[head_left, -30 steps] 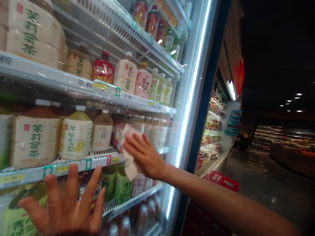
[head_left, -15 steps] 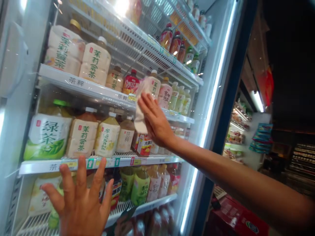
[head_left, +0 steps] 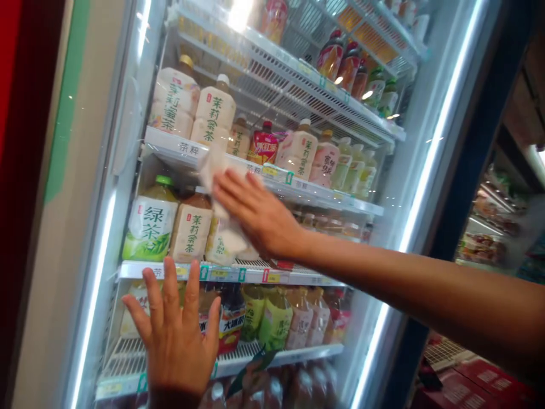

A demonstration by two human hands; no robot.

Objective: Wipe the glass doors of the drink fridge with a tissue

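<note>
My right hand (head_left: pixel 259 218) lies against the glass door (head_left: pixel 272 122) of a drinks fridge, pressing a whitish cloth (head_left: pixel 213 165) under its fingers. The cloth's loose ends stick out above and below the fingers; whether it is fabric or paper is unclear. Lower and to the left, my left hand (head_left: pixel 181 341) is spread with its fingers apart, palm toward the glass and nothing in it. Behind the glass, near both hands, stand a green tea bottle (head_left: pixel 151 221) and a jasmine tea bottle (head_left: pixel 191 230); my right hand and the cloth hide part of the shelf.
Wire shelves (head_left: pixel 315 184) inside hold rows of bottled drinks. A bright light strip (head_left: pixel 421 193) runs down the fridge's right side, and another strip (head_left: pixel 93 301) down the left. Red boxes (head_left: pixel 485 378) stand at lower right. Shelves with goods (head_left: pixel 483 241) appear farther right.
My right hand has swept the cloth leftward over the glass. The view has shifted left, showing the fridge's left frame. My left hand stays spread, now before a slightly different stretch of glass.
</note>
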